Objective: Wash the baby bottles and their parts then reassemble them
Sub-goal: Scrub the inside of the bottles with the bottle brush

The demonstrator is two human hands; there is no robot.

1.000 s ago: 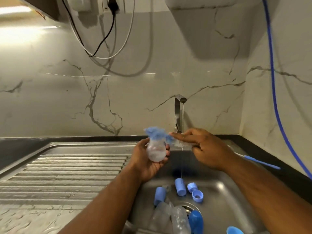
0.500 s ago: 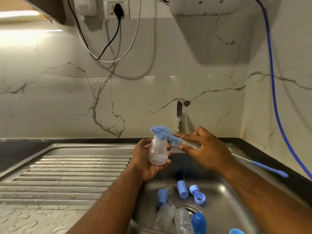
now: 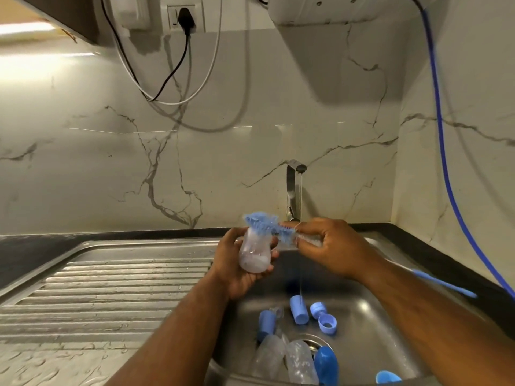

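My left hand grips a small clear baby bottle upright over the sink, with soapy foam at its bottom. My right hand holds a bottle brush; its blue bristle head lies across the bottle's mouth and its blue handle end sticks out to the right. In the sink basin lie blue caps and rings, a blue collar, two clear bottles and a blue cap.
A thin stream of water runs from the steel tap behind my hands. The ribbed steel drainboard lies to the left. A blue hose hangs down the right wall; cables hang from a socket above.
The brush head has shifted a little over the bottle's mouth as my right hand works it. The view has tilted up slightly. Both hands keep their hold.
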